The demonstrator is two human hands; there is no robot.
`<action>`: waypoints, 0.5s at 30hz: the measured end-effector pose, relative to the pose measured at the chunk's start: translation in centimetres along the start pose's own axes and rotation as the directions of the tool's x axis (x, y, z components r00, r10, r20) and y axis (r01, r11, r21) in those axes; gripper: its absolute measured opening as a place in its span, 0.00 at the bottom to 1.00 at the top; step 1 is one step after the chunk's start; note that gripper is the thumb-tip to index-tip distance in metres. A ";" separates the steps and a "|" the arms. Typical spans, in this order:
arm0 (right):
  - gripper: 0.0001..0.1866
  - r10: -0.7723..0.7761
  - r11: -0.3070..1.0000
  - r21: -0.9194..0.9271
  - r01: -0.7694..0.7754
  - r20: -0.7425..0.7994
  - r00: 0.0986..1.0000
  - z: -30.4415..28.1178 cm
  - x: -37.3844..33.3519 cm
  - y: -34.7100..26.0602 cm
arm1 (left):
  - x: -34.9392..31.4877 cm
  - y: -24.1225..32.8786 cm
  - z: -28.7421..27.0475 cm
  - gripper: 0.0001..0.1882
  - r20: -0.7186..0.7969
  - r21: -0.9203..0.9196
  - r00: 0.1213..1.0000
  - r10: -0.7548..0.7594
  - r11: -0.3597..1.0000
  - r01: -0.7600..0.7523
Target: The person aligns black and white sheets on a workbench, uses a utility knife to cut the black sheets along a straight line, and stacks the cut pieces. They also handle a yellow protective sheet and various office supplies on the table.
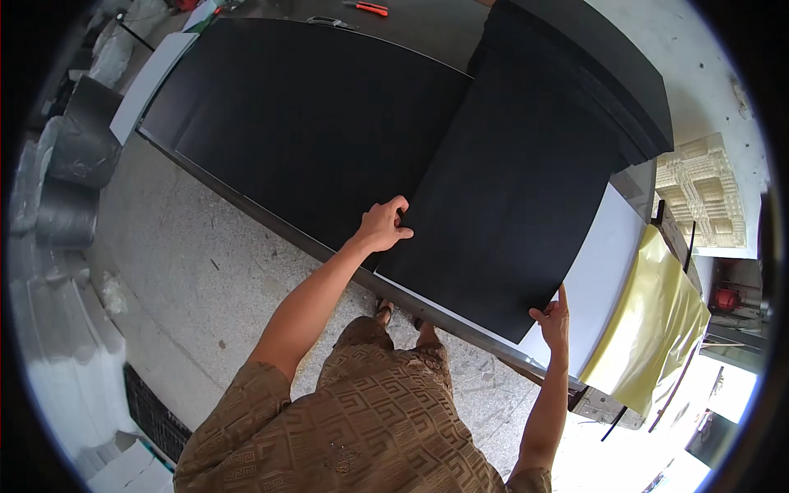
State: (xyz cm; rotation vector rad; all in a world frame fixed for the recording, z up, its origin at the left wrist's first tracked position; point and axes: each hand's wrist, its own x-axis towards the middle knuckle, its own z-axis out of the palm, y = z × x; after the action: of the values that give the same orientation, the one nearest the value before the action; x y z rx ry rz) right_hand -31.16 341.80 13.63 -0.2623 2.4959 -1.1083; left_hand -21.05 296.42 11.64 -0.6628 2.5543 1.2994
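Note:
A large black sheet lies across the worktable in front of me, over a white sheet that shows along its right side and near edge. My left hand is at its left edge, fingers curled and thumb against the sheet; the exact grip is partly hidden. At the near right corner, my right hand takes the edge between thumb and fingers, the index finger stretched along it. Left of this sheet, another broad black sheet covers the table.
A thick stack of black sheets stands at the far right. A utility knife and a red-handled tool lie along the far side. Yellow sheeting hangs over the right end. Wrapped rolls stand on the left.

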 end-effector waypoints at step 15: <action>0.55 0.119 0.993 0.017 -0.119 0.021 0.993 1.2 -0.5 0.4 | 0.4 -0.1 1.1 0.22 0.033 0.140 0.998 -0.051 0.989 0.046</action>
State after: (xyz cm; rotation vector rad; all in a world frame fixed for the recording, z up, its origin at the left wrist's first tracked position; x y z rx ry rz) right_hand -30.17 341.41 12.72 -0.1166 2.4481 -1.0740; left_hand -21.41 297.13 10.81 -0.6633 2.5542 1.0953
